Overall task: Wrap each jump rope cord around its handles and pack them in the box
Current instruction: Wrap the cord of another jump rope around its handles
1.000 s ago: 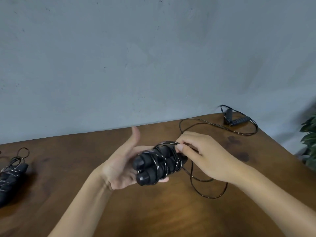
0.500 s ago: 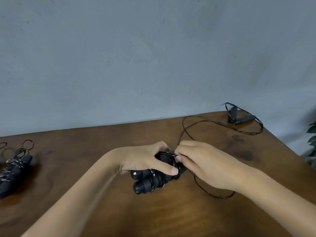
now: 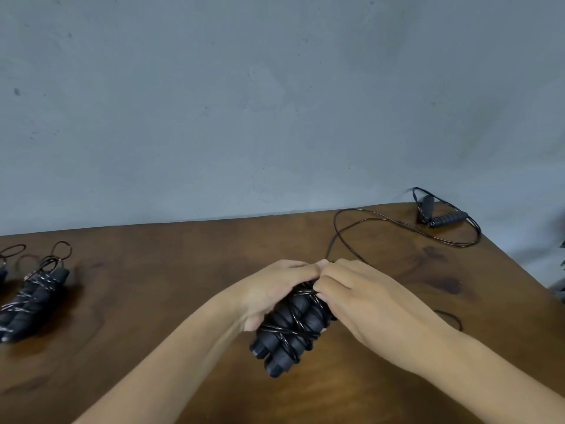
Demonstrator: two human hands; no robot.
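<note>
Gripping the paired handles (image 3: 287,335), left hand (image 3: 269,289) and right hand (image 3: 363,304) fingers pinch the cord (image 3: 351,228) above the table (image 3: 153,301).

Two hands (image 3: 275,289) (image 3: 363,304), three wrapped ropes (image 3: 287,338) (image 3: 33,298) (image 3: 2,273), one loose rope (image 3: 440,220), one table (image 3: 159,270)

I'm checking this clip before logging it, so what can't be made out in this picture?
- Head view: top ends of the held handles, covered by the left hand and right hand.
- Wrapped rope at left: blurred, its neighbour cut off by the frame edge.
- Packing box: outside the frame.
</note>
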